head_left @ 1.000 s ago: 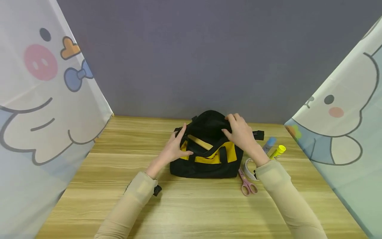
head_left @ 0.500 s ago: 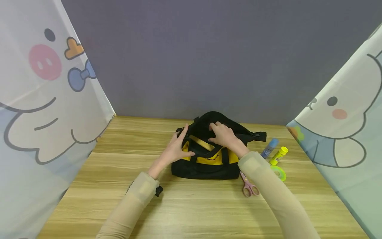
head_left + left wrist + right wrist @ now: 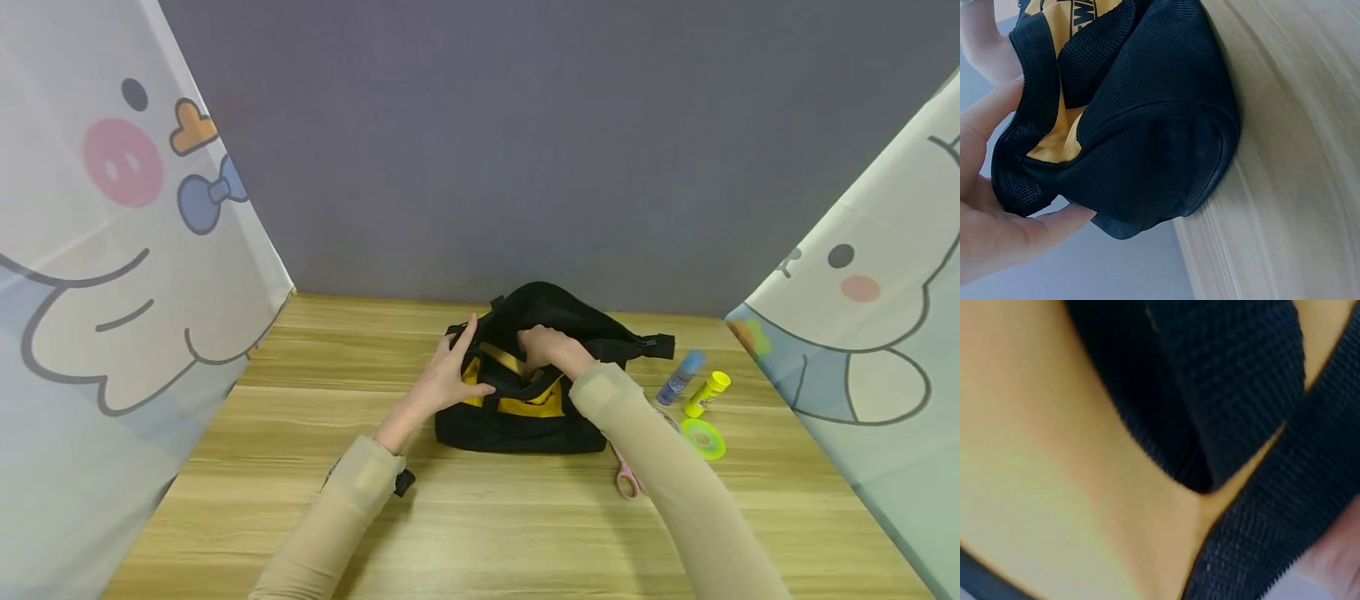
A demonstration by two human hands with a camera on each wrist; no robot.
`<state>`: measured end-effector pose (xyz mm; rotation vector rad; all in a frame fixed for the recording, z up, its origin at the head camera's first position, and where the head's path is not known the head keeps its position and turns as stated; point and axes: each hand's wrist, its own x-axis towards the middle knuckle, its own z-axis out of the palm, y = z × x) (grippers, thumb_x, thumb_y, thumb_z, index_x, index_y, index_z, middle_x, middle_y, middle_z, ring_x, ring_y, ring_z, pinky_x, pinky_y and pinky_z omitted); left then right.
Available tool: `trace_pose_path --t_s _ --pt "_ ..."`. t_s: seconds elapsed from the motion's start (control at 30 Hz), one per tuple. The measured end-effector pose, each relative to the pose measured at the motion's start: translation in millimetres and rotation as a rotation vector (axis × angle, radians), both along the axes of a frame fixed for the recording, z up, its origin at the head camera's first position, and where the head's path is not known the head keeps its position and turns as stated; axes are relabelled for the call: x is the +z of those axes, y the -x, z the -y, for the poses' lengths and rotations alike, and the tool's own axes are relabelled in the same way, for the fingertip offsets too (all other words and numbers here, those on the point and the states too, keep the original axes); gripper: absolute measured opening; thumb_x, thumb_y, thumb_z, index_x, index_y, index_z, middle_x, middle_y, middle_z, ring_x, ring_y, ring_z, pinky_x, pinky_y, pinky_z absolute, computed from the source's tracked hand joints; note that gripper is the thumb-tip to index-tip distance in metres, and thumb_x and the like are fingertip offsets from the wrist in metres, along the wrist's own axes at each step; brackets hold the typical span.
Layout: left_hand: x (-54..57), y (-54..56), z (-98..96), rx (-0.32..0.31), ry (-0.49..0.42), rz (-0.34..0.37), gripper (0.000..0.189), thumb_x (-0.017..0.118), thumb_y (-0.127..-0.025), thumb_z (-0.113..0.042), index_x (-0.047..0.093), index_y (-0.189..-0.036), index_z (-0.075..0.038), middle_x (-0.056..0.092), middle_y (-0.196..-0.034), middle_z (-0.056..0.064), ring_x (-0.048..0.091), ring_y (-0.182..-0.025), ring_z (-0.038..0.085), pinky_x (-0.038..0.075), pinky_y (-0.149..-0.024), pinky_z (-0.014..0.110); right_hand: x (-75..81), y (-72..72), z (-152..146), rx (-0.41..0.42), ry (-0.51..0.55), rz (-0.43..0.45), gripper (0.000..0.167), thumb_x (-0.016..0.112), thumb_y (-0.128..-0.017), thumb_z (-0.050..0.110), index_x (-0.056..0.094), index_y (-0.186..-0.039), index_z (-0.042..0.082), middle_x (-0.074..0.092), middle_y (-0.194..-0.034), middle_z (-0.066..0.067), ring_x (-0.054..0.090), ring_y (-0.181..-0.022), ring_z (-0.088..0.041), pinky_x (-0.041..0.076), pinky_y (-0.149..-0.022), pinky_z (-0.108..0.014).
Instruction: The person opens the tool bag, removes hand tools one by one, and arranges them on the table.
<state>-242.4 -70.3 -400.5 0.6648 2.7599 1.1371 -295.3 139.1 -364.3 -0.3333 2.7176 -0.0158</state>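
Note:
A black and yellow tool bag (image 3: pixel 517 433) stands on the table with its zipped top gaping. My left hand (image 3: pixel 442 379) holds the bag's left end, thumb and fingers spread wide at the rim. In the left wrist view the left hand (image 3: pixel 991 219) has the black zip edge (image 3: pixel 1041 81) between thumb and fingers. My right hand (image 3: pixel 547 346) reaches down into the opening, its fingertips hidden inside. Beside it a flat tan strip (image 3: pixel 501 357) slants across the bag's mouth. The right wrist view is filled by yellow cloth (image 3: pixel 1072 487) and black webbing (image 3: pixel 1235 381), close and blurred.
Right of the bag lie a blue-capped glue stick (image 3: pixel 681 377), a yellow tube (image 3: pixel 707 394) and a green tape roll (image 3: pixel 703 439). Pink scissors (image 3: pixel 627 480) are partly under the right sleeve. A small black item (image 3: pixel 404 482) lies by the left sleeve. A grey panel (image 3: pixel 480 150) stands behind.
My right hand has left the bag's right rim, moved left and dropped into the opening. The green tape roll has come into view from behind the right arm. My left hand stays at the rim.

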Motion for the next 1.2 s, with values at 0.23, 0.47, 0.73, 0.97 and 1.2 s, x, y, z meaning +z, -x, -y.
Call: trace_pose_path --t_s 0.23,0.47,0.73,0.97,1.2 --pt "-2.7 -0.6 -0.8 -0.007 -0.004 -0.003 0.111 0.080 -0.084 -0.032 0.001 -0.161 -0.030 0.012 -0.161 0.031 0.035 -0.140 0.054 0.044 -0.105 0.062 -13.3 7.2 4 -0.091 0.024 0.093 0.080 0.077 -0.086 0.022 0.033 -0.151 0.003 0.052 -0.142 -0.021 0.059 -0.118 -0.032 0.054 -0.095 -0.042" --pt "-3.9 -2.7 -2.1 -0.013 -0.007 -0.008 0.111 0.080 -0.084 -0.033 0.000 -0.161 -0.031 0.014 -0.161 0.032 0.037 -0.138 0.055 0.045 -0.103 0.062 -24.5 8.9 1 -0.113 -0.016 0.117 0.079 0.066 -0.093 0.016 0.022 -0.157 0.002 0.039 -0.154 -0.023 0.049 -0.133 -0.035 0.048 -0.101 -0.045" --pt "-4.2 -1.9 -4.0 -0.009 0.010 -0.010 0.110 0.079 -0.085 -0.035 -0.001 -0.160 -0.034 0.012 -0.161 0.031 0.044 -0.133 0.054 0.049 -0.099 0.059 -29.2 9.1 2 -0.129 -0.005 0.125 0.056 0.061 -0.096 0.010 0.040 -0.148 0.002 0.053 -0.140 -0.021 0.059 -0.113 -0.031 0.051 -0.084 -0.038" --pt "-4.2 -0.8 -4.0 -0.007 0.010 -0.018 0.111 0.080 -0.084 -0.034 -0.001 -0.160 -0.034 0.012 -0.161 0.032 0.050 -0.128 0.053 0.052 -0.096 0.056 -28.8 11.6 4 -0.062 -0.079 0.085 0.016 0.065 -0.091 0.007 0.060 -0.106 0.004 0.054 -0.084 -0.009 0.053 -0.072 -0.022 0.042 -0.061 -0.028" --pt "-4.1 -0.3 -2.1 -0.005 0.002 -0.024 0.111 0.080 -0.084 -0.032 0.000 -0.161 -0.031 0.013 -0.160 0.033 0.049 -0.128 0.054 0.052 -0.095 0.057 -17.8 10.2 9 -0.032 -0.192 0.023 0.035 0.077 -0.084 0.023 0.063 -0.113 0.008 0.065 -0.108 -0.013 0.060 -0.088 -0.026 0.051 -0.077 -0.037"
